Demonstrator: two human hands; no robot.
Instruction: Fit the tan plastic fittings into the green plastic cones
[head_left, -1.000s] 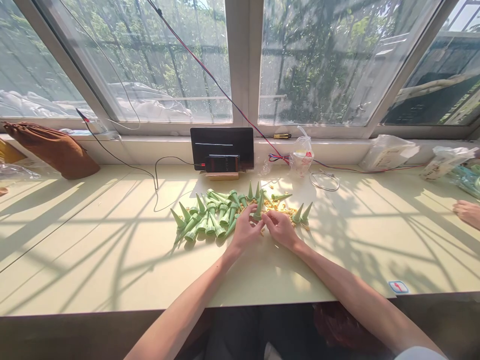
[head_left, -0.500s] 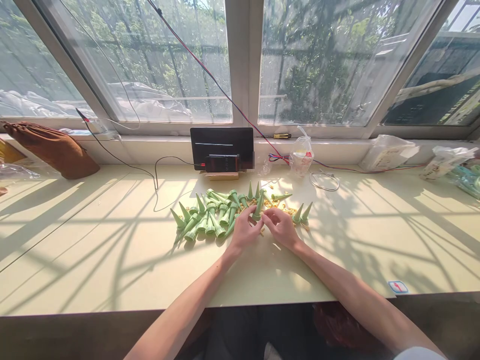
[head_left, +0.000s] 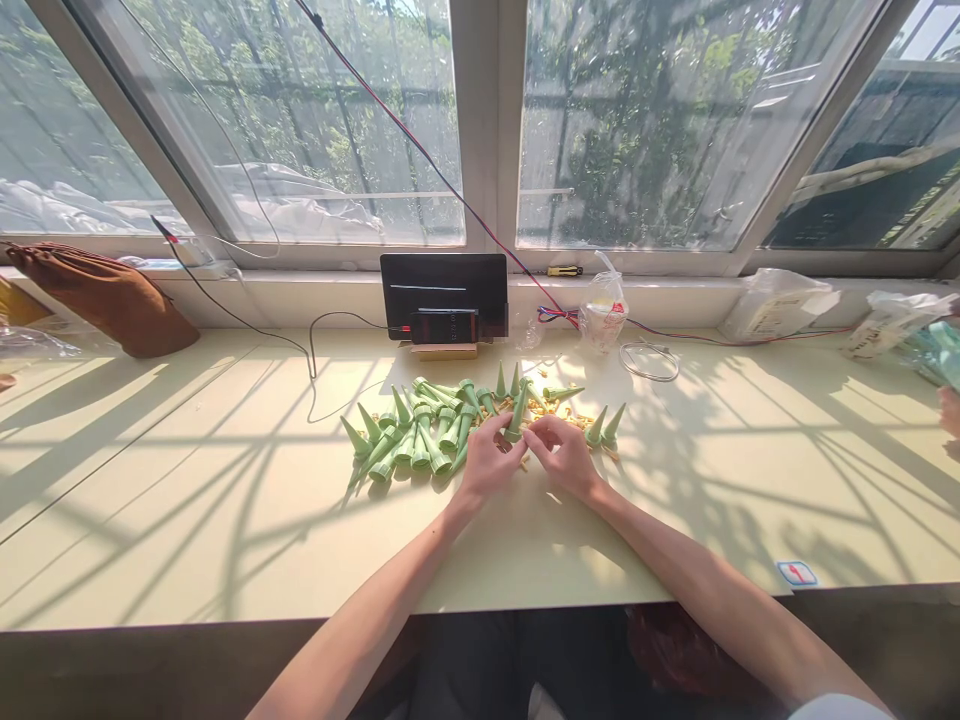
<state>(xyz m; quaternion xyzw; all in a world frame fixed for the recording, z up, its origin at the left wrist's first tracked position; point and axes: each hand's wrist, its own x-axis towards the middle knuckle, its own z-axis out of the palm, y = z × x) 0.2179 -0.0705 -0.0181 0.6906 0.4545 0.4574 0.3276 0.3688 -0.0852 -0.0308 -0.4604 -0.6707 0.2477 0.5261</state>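
Note:
A green cone-shaped watering spike (head_left: pixel 518 408) stands point up between my hands. My left hand (head_left: pixel 491 462) is closed around its wide ribbed base. My right hand (head_left: pixel 564 458) is pinched, its fingertips at the base's right side; whatever is between them is hidden. To the left lies a pile of similar green spikes (head_left: pixel 422 445), some on their sides. Two more spikes (head_left: pixel 603 428) stand upright to the right of my right hand. Small yellow-orange pieces (head_left: pixel 561 408) are scattered behind my hands and among the spikes.
A black tablet (head_left: pixel 444 272) leans at the back with a phone (head_left: pixel 445 327) before it. Along the sill side are a knotted plastic bag (head_left: pixel 602 315), a coiled cable (head_left: pixel 649 362) and a brown drawstring pouch (head_left: pixel 124 305). Another person's hand (head_left: pixel 950 411) shows at the right edge.
My hands and the spike between them have hardly moved. At the far right, another person's hand has come into view and the greenish plastic-wrapped item there has shifted.

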